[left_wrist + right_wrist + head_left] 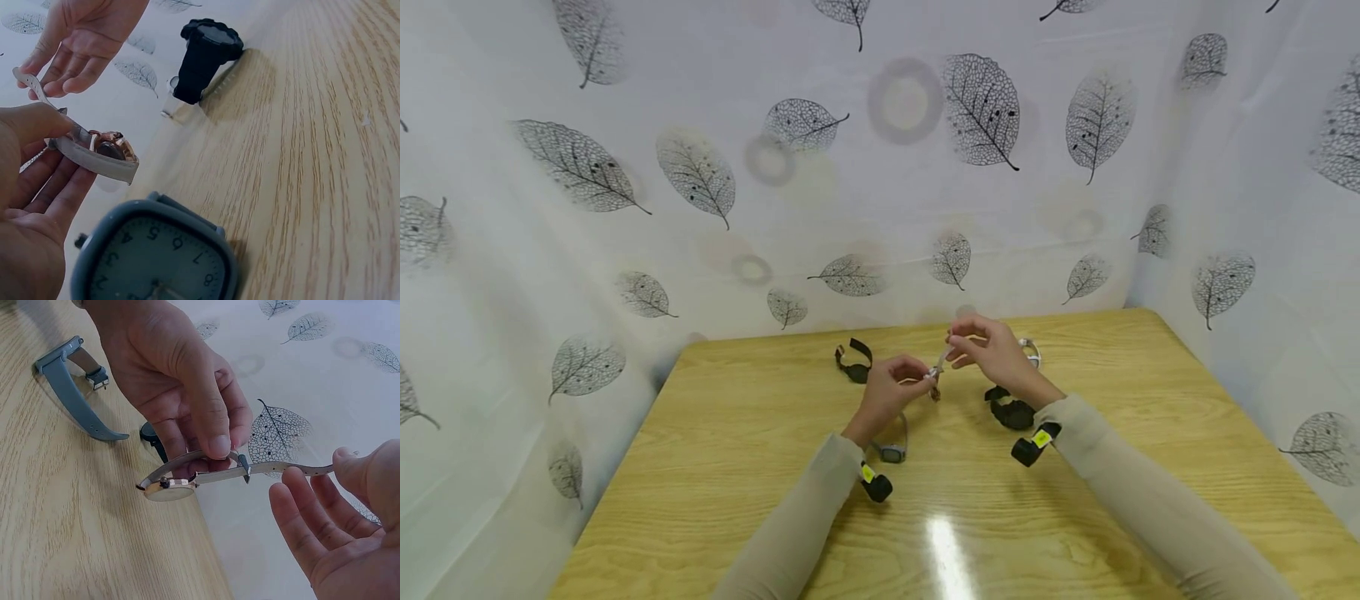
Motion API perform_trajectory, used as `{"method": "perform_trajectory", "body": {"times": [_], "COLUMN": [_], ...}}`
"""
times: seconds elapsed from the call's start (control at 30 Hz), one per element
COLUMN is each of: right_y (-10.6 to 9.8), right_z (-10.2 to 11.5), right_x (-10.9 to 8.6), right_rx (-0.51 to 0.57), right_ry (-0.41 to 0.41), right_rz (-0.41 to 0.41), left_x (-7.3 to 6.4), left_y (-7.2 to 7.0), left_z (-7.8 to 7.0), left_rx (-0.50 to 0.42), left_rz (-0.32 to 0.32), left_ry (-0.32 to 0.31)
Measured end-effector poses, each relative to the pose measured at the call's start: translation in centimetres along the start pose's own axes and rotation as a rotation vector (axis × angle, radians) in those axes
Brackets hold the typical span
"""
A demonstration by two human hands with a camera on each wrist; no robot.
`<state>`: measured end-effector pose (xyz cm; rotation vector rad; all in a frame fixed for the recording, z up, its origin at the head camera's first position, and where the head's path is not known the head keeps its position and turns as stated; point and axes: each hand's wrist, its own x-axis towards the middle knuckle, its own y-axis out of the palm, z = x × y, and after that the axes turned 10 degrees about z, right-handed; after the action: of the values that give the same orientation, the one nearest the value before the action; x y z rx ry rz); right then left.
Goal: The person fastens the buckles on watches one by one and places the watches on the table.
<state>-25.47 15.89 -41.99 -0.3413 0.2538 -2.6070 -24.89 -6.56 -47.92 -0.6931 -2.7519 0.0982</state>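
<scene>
Between the two hands, above the table, is a wristwatch (170, 491) with a rose-gold case and a pale strap. My left hand (887, 387) pinches the strap by its metal buckle (244, 467), thumb on top and fingers beneath. The strap's holed tail runs through the buckle toward my right hand (996, 354), whose thumb and finger pinch its tip; the other fingers are spread loosely. In the left wrist view the pale strap (100, 161) curves around the case, and the dial is hidden there. Below the left wrist sits a blue-grey square watch (892, 454).
A black watch (855, 372) lies at the back left of the wooden table (737, 467). Under the right wrist is a bulky black watch (1015, 414), with a white watch (1032, 354) behind it. A leaf-patterned curtain (887, 192) hangs along the table's back and sides.
</scene>
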Motion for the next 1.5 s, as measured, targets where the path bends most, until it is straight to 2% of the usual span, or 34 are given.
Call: {"method": "perform_trajectory", "body": {"times": [0.4, 0.57, 1.0, 1.3, 1.5], "right_y": [0.2, 0.1, 0.1, 0.5, 0.9], "right_z": [0.0, -0.2, -0.7, -1.2, -1.5], "right_x": [-0.2, -0.2, -0.9, -1.1, -1.2], "right_rx": [0.002, 0.001, 0.032, 0.075, 0.08], "right_ry": [0.012, 0.002, -0.006, 0.007, 0.018], "right_rz": [0.003, 0.006, -0.006, -0.014, -0.013], "left_x": [-0.1, -0.1, -0.2, -0.3, -0.4], "left_y": [0.0, 0.2, 0.3, 0.4, 0.5], "left_z": [0.1, 0.0, -0.1, -0.1, -0.2], "left_rx": [0.045, 0.024, 0.042, -0.023, -0.015], "left_rz": [0.046, 0.04, 0.036, 0.022, 0.009], "left_ry": [-0.018, -0.026, -0.028, -0.022, -0.016]}}
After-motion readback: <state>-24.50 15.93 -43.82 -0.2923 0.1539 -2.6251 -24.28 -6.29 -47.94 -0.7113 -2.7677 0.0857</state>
